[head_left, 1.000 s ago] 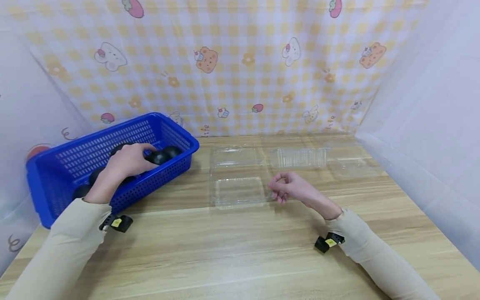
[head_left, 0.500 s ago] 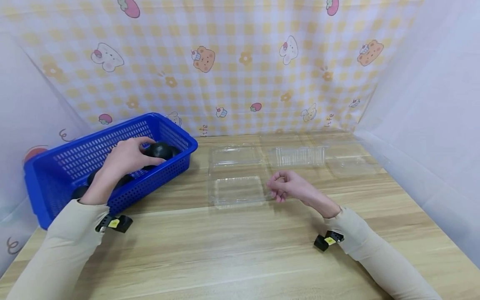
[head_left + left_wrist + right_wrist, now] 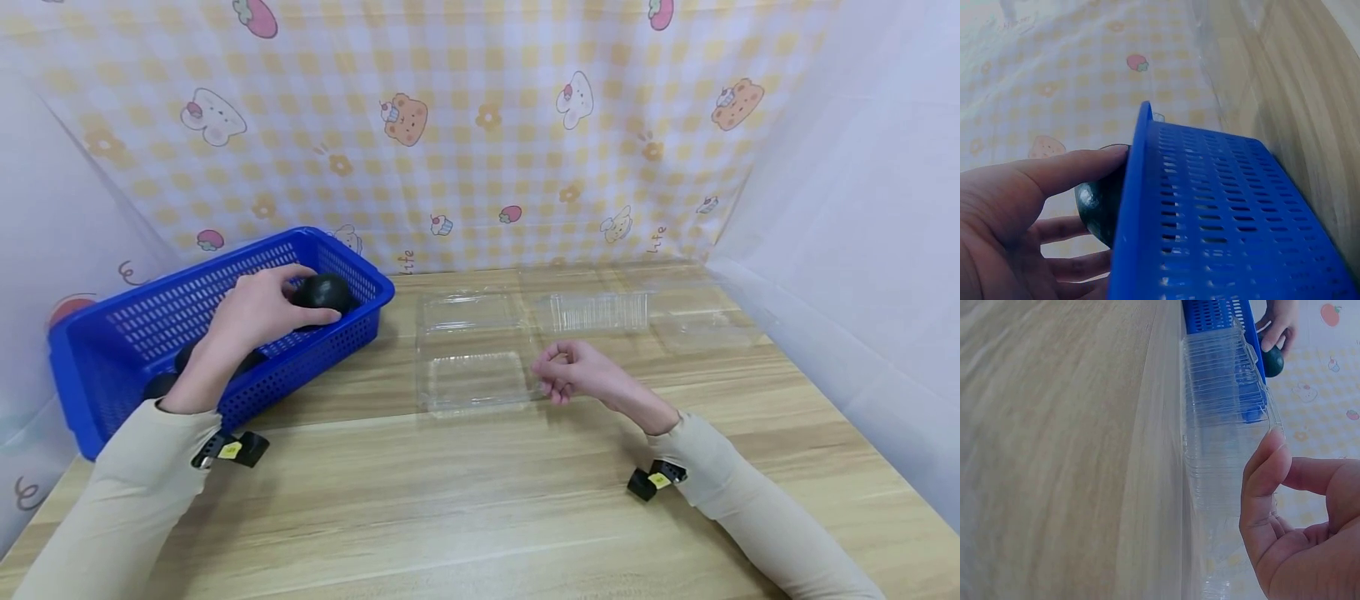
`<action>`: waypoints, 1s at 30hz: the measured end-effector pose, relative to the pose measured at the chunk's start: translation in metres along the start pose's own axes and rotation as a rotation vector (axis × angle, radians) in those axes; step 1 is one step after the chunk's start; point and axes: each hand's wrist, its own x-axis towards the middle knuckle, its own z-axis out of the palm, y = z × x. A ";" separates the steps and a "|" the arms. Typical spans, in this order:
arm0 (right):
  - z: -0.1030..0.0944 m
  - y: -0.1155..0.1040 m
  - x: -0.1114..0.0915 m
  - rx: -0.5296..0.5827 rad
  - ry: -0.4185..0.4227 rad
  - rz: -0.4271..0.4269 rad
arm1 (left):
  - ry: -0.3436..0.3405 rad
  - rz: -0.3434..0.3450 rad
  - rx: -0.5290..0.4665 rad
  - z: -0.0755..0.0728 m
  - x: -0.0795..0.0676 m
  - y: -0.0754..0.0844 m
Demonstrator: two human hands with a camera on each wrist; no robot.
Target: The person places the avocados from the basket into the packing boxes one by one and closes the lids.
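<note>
My left hand point(image 3: 258, 312) grips a glossy dark green avocado point(image 3: 328, 292), thumb on the near side, at the right end of the blue basket point(image 3: 307, 362). In the left wrist view the basket's wall point(image 3: 1222, 206) hides part of the avocado point(image 3: 1100, 206). Beside the basket lies a clear plastic clamshell box point(image 3: 480, 407), its lid folded back. My right hand point(image 3: 588, 379) pinches the box's right rim between thumb and forefinger. The right wrist view shows those fingertips point(image 3: 1272, 447) at the edge of the ribbed clear wall point(image 3: 1216, 381).
More dark avocados point(image 3: 251, 360) lie in the basket, partly behind my left wrist. Further clear boxes point(image 3: 600, 312) stand at the back right of the wooden table point(image 3: 465, 508). A checked curtain point(image 3: 480, 158) hangs behind, with white sheets at both sides.
My left hand has closed round the avocado and lifted it slightly, up to about the basket's rim. My right hand stays at the box's edge.
</note>
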 end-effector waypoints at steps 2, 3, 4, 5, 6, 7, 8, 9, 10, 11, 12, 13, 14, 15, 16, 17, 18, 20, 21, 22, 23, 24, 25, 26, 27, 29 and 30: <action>0.000 0.000 0.000 0.000 0.001 -0.001 | 0.009 0.006 -0.001 0.000 -0.001 0.003; 0.000 0.000 0.000 -0.001 0.003 0.000 | 0.015 0.010 0.000 0.000 -0.001 0.004; 0.000 0.000 0.000 -0.001 0.003 0.001 | 0.021 0.012 -0.001 -0.001 -0.001 0.005; 0.000 0.000 0.000 -0.002 0.003 0.002 | 0.024 0.015 -0.003 -0.001 -0.002 0.007; 0.000 0.000 0.000 -0.003 0.004 0.003 | 0.028 0.017 -0.004 -0.001 -0.002 0.008; 0.001 0.000 0.000 -0.004 0.005 0.004 | 0.031 0.019 -0.008 -0.001 -0.002 0.010; 0.001 -0.001 0.000 -0.003 0.005 0.003 | 0.032 0.021 -0.012 -0.001 -0.002 0.012; 0.001 0.000 0.000 -0.002 0.005 0.003 | 0.033 0.023 -0.017 -0.002 -0.003 0.014; 0.001 0.000 0.000 -0.001 0.005 0.001 | 0.034 0.024 -0.023 -0.002 -0.003 0.016; 0.001 0.000 0.000 0.000 0.005 0.000 | 0.034 0.026 -0.027 -0.002 -0.004 0.019; 0.001 0.000 0.000 0.001 0.005 -0.002 | 0.036 0.029 -0.034 -0.002 -0.005 0.022; 0.001 0.000 0.000 0.002 0.004 -0.004 | 0.037 0.033 -0.039 -0.002 -0.006 0.024; 0.001 0.000 0.000 0.004 0.004 -0.005 | 0.038 0.038 -0.042 -0.002 -0.007 0.027; 0.001 0.001 0.000 0.005 0.004 -0.007 | 0.043 0.045 -0.046 -0.002 -0.008 0.030; 0.001 0.001 0.000 0.007 0.003 -0.009 | 0.050 0.054 -0.049 -0.002 -0.009 0.032; 0.001 0.001 0.000 0.007 0.003 -0.010 | 0.057 0.064 -0.053 -0.001 -0.010 0.034; 0.001 0.001 0.000 0.008 0.003 -0.010 | 0.066 0.075 -0.057 -0.001 -0.011 0.037; 0.001 0.002 0.000 0.009 0.004 -0.009 | 0.086 0.098 -0.066 0.001 -0.012 0.041; 0.002 0.001 0.001 0.009 0.005 -0.007 | 0.095 0.111 -0.071 0.002 -0.013 0.043; 0.002 0.001 0.001 0.008 0.006 -0.006 | 0.103 0.122 -0.078 0.002 -0.013 0.046; 0.002 0.001 0.001 0.008 0.008 -0.003 | 0.107 0.133 -0.084 0.003 -0.014 0.048; 0.002 0.001 0.001 0.008 0.009 -0.002 | 0.111 0.142 -0.091 0.004 -0.014 0.050; 0.002 0.001 0.001 0.008 0.009 -0.001 | 0.112 0.152 -0.100 0.005 -0.015 0.053; 0.002 0.001 0.001 0.008 0.010 -0.002 | 0.111 0.162 -0.107 0.006 -0.015 0.055; 0.002 0.001 0.001 0.008 0.010 -0.002 | 0.108 0.169 -0.114 0.007 -0.015 0.057; 0.002 0.001 0.000 0.009 0.007 -0.005 | 0.098 0.182 -0.129 0.009 -0.016 0.061; 0.002 0.001 0.000 0.009 0.006 -0.006 | 0.092 0.187 -0.134 0.010 -0.016 0.063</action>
